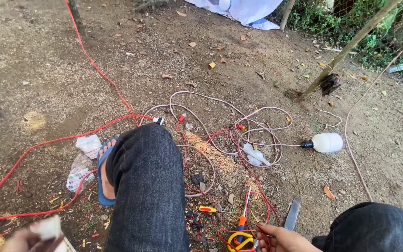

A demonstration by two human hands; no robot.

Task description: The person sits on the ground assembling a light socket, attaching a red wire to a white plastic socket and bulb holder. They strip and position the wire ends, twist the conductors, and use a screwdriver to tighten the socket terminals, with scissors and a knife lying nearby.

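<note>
My left hand (24, 240), blurred at the bottom left corner, holds a small white block-like object (47, 227). At the bottom centre my right hand (281, 239) rests low over a tangle of thin red wires (239, 182), fingers closed around some of them beside a yellow tape roll (239, 241). An orange-handled screwdriver (241, 223) and a small yellow-and-red tool (207, 209) lie close by. My left knee in dark jeans (148, 186) rises between the hands, with my foot in a blue sandal (103, 179) on the dirt.
A white bulb (327, 142) on a pinkish cable (220, 116) lies on the dirt to the right. A long red cable (52, 140) loops left. A knife blade (293, 213), plastic packets (87, 144), a leaning pole (350, 46) and a wire fence stand around.
</note>
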